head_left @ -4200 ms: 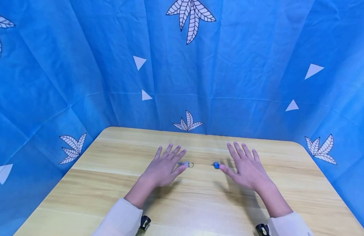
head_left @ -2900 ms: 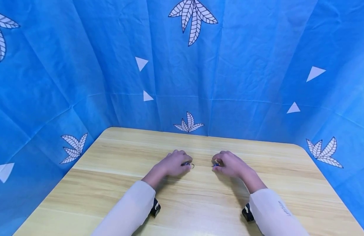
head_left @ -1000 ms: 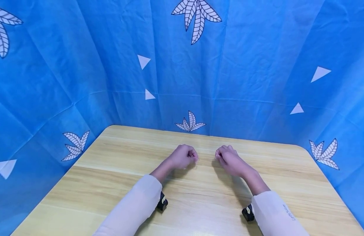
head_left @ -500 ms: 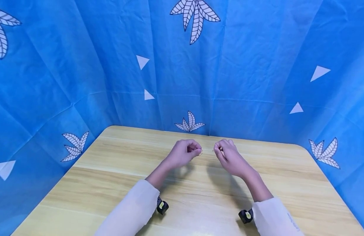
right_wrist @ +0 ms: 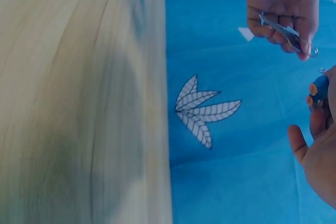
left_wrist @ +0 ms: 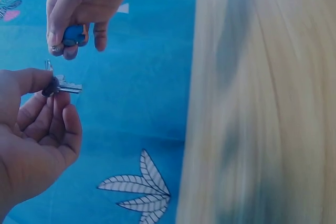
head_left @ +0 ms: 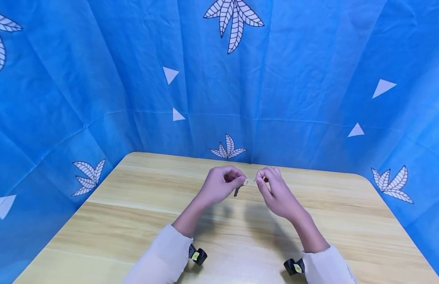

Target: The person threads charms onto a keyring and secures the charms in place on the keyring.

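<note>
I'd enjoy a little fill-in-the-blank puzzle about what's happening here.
1. The silver metal thing for opening locks, in the left fingers, is a ____.
2. The small rounded trinket gripped by the right fingers is mostly ____.
3. The blue fabric curtain behind the pale wooden table bears white triangles and black-outlined white ____.

Missing words: key, blue, leaves.

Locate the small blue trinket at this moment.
In the left wrist view, the small blue trinket is at upper left, in the grip of the right hand, just above the key held by the left hand.

Silver key [left_wrist: 71, 87] and blue trinket [left_wrist: 74, 34] are held apart.
</note>
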{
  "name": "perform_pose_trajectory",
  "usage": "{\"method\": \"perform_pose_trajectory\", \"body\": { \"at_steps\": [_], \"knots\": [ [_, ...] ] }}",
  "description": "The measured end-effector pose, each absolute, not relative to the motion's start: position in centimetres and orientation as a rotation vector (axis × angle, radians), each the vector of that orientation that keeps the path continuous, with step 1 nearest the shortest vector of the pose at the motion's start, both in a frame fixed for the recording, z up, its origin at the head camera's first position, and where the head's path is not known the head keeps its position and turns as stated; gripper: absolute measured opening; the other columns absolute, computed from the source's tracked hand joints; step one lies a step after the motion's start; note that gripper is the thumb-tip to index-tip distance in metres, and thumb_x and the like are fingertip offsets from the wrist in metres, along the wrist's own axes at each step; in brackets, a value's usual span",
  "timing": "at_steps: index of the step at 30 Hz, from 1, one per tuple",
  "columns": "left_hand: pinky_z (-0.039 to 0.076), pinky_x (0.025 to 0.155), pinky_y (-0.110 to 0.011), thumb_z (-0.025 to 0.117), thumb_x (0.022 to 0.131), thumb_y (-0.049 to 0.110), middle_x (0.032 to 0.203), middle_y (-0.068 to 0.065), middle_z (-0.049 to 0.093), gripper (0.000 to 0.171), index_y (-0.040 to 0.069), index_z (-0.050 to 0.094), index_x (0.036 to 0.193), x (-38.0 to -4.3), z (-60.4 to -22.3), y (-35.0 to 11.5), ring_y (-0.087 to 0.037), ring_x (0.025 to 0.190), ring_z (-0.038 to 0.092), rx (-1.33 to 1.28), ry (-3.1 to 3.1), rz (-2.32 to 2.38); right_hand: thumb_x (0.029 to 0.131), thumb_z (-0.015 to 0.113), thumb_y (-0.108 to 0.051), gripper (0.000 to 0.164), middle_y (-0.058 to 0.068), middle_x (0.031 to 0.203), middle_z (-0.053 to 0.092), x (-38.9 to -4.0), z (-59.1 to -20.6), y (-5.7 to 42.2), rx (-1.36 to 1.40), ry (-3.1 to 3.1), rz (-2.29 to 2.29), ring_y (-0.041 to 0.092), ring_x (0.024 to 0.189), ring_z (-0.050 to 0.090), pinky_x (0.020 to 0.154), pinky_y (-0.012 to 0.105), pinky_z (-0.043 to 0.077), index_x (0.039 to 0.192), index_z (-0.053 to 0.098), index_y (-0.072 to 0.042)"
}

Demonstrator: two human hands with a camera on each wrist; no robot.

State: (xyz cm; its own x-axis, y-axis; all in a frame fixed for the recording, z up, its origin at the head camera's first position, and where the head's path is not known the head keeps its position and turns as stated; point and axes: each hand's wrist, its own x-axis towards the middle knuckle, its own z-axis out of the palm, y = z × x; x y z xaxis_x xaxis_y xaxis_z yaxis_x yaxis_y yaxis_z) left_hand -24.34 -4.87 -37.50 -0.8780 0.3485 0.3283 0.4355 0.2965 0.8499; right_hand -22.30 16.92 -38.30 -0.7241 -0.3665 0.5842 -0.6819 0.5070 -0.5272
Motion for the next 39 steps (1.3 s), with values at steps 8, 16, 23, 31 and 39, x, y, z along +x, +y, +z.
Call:
{"method": "perform_pose_trajectory", "body": {
  "at_steps": [8,16,23,31,39],
  "knots": [
    [0.054,0.061,-0.029,0.073,0.096,0.018,0.081,0.004,0.072,0.006,0.014,0.077,0.094,-22.6,-36.4,-4.6,-0.015,0.071,0.065,-0.684,-2.430,-1.686,0.106,0.051,-0.003,0.015,-0.005,0.092,0.051,-21.2,-37.8,16.1,0.890,-2.268,1.163,0.017,0.096,0.042,0.080,0.038,0.038,0.094,0.051,-0.013],
    [0.049,0.057,-0.027,0.073,0.095,0.018,0.078,0.005,0.071,0.005,0.016,0.076,0.092,-22.1,-36.2,-4.6,-0.016,0.068,0.062,-0.630,-2.412,-1.683,0.101,0.055,0.001,0.014,-0.005,0.094,0.053,-21.2,-38.0,15.7,0.930,-2.208,1.095,0.016,0.096,0.042,0.081,0.031,0.037,0.094,0.052,-0.012],
    [0.048,0.058,-0.026,0.073,0.096,0.022,0.079,0.005,0.070,0.007,0.016,0.077,0.094,-21.9,-35.9,-4.7,-0.016,0.069,0.061,-0.618,-2.403,-1.669,0.100,0.056,0.003,0.015,-0.004,0.095,0.054,-20.9,-37.5,15.8,0.929,-2.192,1.066,0.017,0.098,0.042,0.082,0.033,0.037,0.095,0.052,-0.010],
    [0.046,0.057,-0.026,0.072,0.097,0.023,0.079,0.005,0.070,0.008,0.016,0.077,0.096,-21.1,-35.1,-4.8,-0.017,0.068,0.060,-0.637,-2.393,-1.691,0.099,0.055,0.005,0.014,-0.003,0.098,0.056,-20.4,-36.8,15.6,0.961,-2.172,1.037,0.017,0.099,0.042,0.082,0.032,0.038,0.097,0.054,-0.009],
    [0.045,0.056,-0.026,0.071,0.097,0.019,0.077,0.003,0.068,0.007,0.014,0.076,0.094,-20.4,-34.9,-4.5,-0.016,0.066,0.057,-0.652,-2.360,-1.701,0.097,0.056,0.006,0.016,-0.004,0.098,0.057,-20.2,-36.6,15.3,0.993,-2.153,1.018,0.017,0.098,0.043,0.082,0.032,0.037,0.096,0.055,-0.010]
  ]
}}
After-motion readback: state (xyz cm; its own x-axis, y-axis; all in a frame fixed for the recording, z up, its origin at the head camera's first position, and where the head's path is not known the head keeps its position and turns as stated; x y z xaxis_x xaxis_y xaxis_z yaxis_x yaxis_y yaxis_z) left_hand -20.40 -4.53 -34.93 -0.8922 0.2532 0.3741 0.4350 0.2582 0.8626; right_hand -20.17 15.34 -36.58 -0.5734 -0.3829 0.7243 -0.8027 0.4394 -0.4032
